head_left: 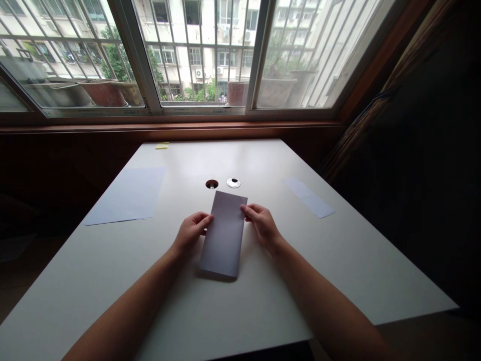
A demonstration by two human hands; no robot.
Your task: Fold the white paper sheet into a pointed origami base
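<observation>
Both left hand and right hand are pinching grey sheet by its side edges.
Sheet is hanging over mid white table; loose papers are lying either side, barred window running behind.

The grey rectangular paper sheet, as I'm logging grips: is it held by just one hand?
No: the left hand and right hand pinch opposite long edges of the grey rectangular paper sheet.

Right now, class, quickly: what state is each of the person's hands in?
Left hand: closed, holding the grey sheet by its left edge.
Right hand: closed, holding the grey sheet near its upper right corner.
</observation>
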